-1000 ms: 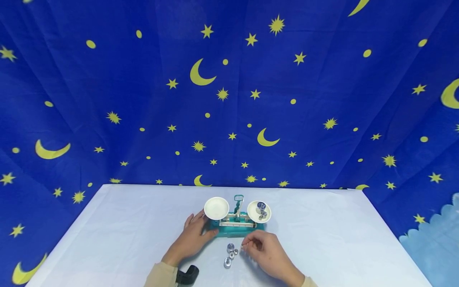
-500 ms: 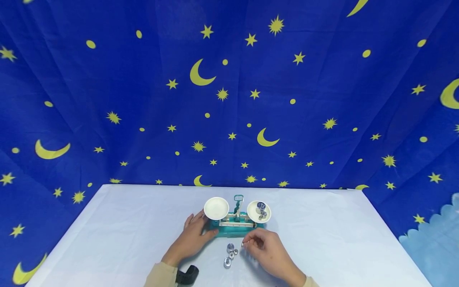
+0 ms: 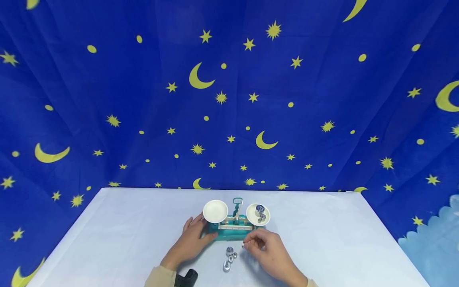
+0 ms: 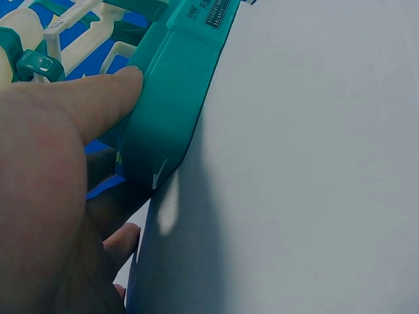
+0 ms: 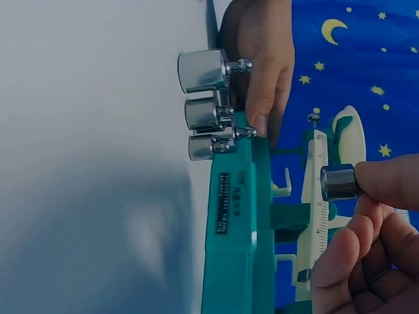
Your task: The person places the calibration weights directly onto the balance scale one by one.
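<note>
A green balance scale (image 3: 229, 236) stands on the table, its white left pan (image 3: 215, 211) bare. On the right pan (image 3: 252, 217) sit one larger metal weight (image 3: 260, 209) and smaller ones close by. My left hand (image 3: 190, 242) grips the left end of the base, thumb on top in the left wrist view and fingers round the end. Between thumb and fingertips of my right hand (image 3: 269, 253) is a small cylindrical metal weight (image 5: 338, 182), held in front of the scale. Several knobbed weights (image 3: 229, 251) stand grouped on the table between my hands.
A white cover lies over the table (image 3: 143, 223). Behind it hangs a blue curtain (image 3: 229, 119) with yellow moons and stars. A black wrist strap (image 3: 187, 278) shows below my left hand, and light blue scalloped fabric (image 3: 434, 243) at the right.
My right hand has lifted slightly with the weight pinched in it. My left hand keeps its place on the scale. The head view has tilted up a little.
</note>
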Available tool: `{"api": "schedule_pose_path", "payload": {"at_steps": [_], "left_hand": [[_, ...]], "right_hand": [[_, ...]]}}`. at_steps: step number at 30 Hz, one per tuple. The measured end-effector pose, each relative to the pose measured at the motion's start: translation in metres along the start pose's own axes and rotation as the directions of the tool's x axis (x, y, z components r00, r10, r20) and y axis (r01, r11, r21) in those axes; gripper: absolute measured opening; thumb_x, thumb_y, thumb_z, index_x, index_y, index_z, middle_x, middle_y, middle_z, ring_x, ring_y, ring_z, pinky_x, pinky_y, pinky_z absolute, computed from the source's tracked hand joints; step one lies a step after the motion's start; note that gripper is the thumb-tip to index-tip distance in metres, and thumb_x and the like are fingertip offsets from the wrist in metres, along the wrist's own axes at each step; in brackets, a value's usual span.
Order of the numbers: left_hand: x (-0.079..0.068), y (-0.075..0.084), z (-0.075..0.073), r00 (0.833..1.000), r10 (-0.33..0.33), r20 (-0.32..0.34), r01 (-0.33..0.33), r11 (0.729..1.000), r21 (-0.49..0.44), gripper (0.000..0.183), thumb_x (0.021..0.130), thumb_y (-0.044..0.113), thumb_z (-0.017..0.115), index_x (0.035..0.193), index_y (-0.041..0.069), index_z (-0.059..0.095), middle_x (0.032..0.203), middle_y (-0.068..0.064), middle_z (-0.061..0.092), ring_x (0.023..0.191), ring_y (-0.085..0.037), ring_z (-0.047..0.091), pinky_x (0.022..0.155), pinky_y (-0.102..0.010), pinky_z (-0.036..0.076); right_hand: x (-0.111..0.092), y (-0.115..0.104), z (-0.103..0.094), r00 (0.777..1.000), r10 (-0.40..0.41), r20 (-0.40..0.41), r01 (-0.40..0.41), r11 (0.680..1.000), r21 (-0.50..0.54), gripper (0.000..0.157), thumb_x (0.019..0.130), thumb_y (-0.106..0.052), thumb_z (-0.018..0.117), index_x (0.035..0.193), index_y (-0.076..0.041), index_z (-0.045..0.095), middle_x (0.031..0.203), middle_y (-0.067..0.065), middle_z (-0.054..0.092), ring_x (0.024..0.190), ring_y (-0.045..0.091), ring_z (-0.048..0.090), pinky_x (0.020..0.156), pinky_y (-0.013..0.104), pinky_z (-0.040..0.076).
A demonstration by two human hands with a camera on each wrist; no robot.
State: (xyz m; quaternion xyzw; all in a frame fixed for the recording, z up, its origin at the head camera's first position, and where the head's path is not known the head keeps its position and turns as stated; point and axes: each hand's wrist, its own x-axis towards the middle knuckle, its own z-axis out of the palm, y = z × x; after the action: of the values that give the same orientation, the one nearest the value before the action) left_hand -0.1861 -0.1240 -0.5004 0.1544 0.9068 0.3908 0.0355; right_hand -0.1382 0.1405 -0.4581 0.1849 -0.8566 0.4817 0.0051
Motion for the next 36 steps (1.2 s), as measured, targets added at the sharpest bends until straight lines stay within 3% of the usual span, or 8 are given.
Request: {"api": "schedule_pose_path", "payload": {"at_steps": [10, 19, 36], "left_hand": [[-0.001, 0.001, 0.000, 1.000, 0.017, -0.012, -0.017, 1.000, -0.013, 0.072, 0.096, 0.041, 0.065, 0.148, -0.003, 0.044, 0.153, -0.019, 0.044, 0.149, -0.038, 0.026, 0.119, -0.065, -0.001], [-0.001, 0.000, 0.000, 1.000, 0.008, -0.010, -0.008, 1.000, -0.014, 0.074, 0.095, 0.043, 0.066, 0.149, -0.001, 0.043, 0.154, -0.018, 0.044, 0.149, -0.038, 0.026, 0.119, -0.064, -0.001], [0.002, -0.005, 0.002, 1.000, 0.004, -0.007, -0.004, 1.000, -0.001, 0.073, 0.096, 0.044, 0.064, 0.151, 0.000, 0.042, 0.155, -0.015, 0.043, 0.149, -0.037, 0.025, 0.120, -0.063, -0.001]], "right_hand": [[0.002, -0.004, -0.004, 0.999, -0.021, -0.046, 0.021, 1.000, 0.001, 0.008, 0.089, -0.013, 0.075, 0.088, -0.020, 0.071, 0.077, -0.011, 0.063, 0.072, 0.006, 0.058, 0.065, 0.023, 0.054], [0.007, -0.010, -0.009, 0.997, 0.008, -0.079, -0.008, 1.000, -0.004, 0.007, 0.089, -0.011, 0.075, 0.088, -0.017, 0.071, 0.077, -0.009, 0.063, 0.072, 0.007, 0.059, 0.066, 0.023, 0.055], [0.015, -0.010, -0.016, 0.977, 0.001, -0.214, -0.011, 0.999, -0.045, 0.020, 0.083, -0.001, 0.077, 0.084, -0.020, 0.072, 0.074, -0.013, 0.061, 0.069, 0.007, 0.058, 0.065, 0.023, 0.054]]}}
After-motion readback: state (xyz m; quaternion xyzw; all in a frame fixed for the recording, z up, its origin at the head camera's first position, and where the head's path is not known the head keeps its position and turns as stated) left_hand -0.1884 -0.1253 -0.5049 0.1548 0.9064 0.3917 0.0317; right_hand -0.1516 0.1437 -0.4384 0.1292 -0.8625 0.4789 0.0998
